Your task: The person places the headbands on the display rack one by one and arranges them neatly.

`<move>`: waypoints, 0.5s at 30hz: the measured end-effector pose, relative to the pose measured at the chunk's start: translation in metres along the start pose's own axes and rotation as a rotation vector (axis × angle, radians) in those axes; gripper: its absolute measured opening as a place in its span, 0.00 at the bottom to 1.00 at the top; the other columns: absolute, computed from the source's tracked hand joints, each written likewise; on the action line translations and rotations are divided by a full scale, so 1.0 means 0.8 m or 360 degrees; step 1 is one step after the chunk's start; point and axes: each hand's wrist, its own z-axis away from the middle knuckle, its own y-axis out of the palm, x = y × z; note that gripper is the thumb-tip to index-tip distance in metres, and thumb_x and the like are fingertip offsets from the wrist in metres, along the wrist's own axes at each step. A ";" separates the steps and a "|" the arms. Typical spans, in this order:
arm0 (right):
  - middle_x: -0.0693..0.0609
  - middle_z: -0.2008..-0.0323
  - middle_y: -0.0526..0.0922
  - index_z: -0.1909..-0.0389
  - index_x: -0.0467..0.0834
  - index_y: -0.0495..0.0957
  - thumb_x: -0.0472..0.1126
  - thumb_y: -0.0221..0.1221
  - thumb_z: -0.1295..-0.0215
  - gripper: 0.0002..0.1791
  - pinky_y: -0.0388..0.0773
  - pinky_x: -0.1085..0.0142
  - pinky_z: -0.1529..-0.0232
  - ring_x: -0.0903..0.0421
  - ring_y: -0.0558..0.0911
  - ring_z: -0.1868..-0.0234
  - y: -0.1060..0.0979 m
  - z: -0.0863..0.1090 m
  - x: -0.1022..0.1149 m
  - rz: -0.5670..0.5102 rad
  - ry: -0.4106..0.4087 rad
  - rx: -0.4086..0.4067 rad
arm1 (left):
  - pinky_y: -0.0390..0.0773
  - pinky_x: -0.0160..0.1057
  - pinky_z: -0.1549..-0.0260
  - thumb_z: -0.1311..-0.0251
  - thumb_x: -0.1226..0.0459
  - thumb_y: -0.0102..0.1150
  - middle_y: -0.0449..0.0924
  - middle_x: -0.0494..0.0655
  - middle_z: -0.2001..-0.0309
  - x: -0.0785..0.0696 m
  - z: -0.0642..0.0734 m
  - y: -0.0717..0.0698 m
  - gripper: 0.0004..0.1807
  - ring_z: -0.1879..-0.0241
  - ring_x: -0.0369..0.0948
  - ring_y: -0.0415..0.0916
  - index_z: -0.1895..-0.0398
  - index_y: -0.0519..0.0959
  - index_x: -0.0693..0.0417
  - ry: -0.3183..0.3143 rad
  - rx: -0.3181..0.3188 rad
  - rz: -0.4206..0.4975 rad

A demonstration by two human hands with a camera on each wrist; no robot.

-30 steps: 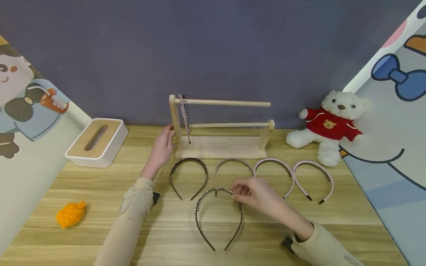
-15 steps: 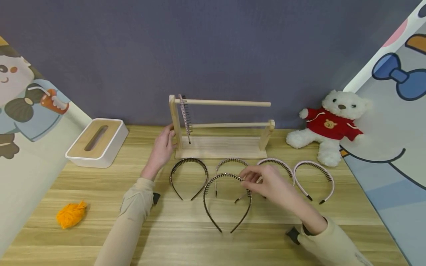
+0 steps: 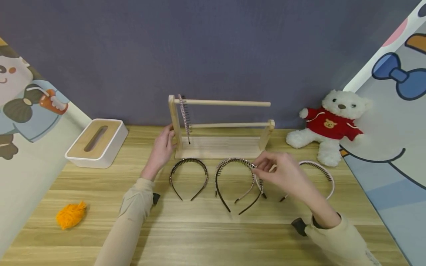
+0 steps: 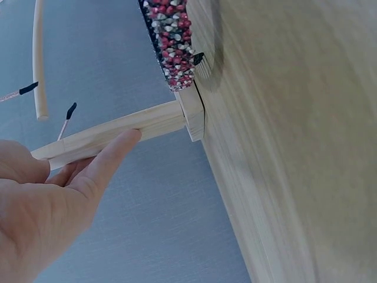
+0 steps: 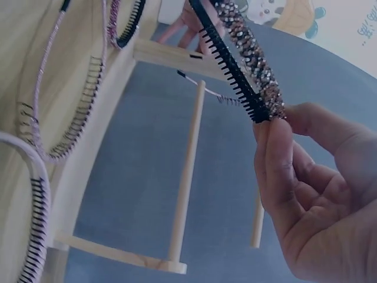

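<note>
My right hand (image 3: 281,168) pinches a toothed headband (image 5: 250,56) covered in sparkly stones between thumb and fingers, near the top of its curve. In the head view this band overlaps a pinkish headband lying on the table. My left hand (image 3: 163,147) grips the left post (image 4: 118,132) of a wooden headband rack (image 3: 219,147), one finger stretched along the wood. A pink beaded headband (image 3: 184,114) hangs at the left end of the rack's rods. Left of the held band lies a dark headband (image 3: 189,160); a pale pink headband (image 3: 331,181) lies farther right, partly behind my right hand.
A tissue box (image 3: 94,142) with a wooden lid stands at the back left. Orange yarn (image 3: 71,215) lies at the front left. A white teddy bear (image 3: 332,122) in a red top sits at the back right. A dark wall (image 3: 213,48) rises behind the rack.
My right hand has carried the sparkly headband away from me and to the right, over the pinkish one and nearer the rack. The left hand has stayed on the post.
</note>
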 end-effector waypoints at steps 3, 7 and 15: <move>0.57 0.71 0.86 0.63 0.41 0.88 0.30 0.74 0.36 0.05 0.85 0.70 0.72 0.59 0.83 0.69 -0.008 -0.001 0.001 0.0019 0.0000 -0.0034 | 0.89 0.55 0.43 0.14 0.70 0.37 0.67 0.74 0.29 0.000 0.000 -0.001 0.23 0.31 0.68 0.71 0.23 0.62 0.74 0.0000 -0.0009 -0.0018; 0.56 0.70 0.86 0.64 0.41 0.88 0.31 0.74 0.37 0.05 0.85 0.71 0.72 0.58 0.83 0.68 -0.018 -0.001 0.002 0.0046 0.0044 -0.0072 | 0.89 0.54 0.43 0.14 0.70 0.38 0.68 0.74 0.29 0.001 0.001 -0.001 0.23 0.32 0.68 0.72 0.23 0.63 0.74 -0.0004 -0.0015 -0.0029; 0.54 0.69 0.88 0.62 0.40 0.89 0.30 0.75 0.38 0.06 0.84 0.73 0.71 0.59 0.84 0.68 -0.043 0.001 -0.001 0.0125 0.0062 -0.0203 | 0.89 0.55 0.42 0.14 0.71 0.37 0.67 0.74 0.28 0.001 0.000 0.000 0.23 0.31 0.68 0.71 0.23 0.62 0.74 0.0000 -0.0010 -0.0014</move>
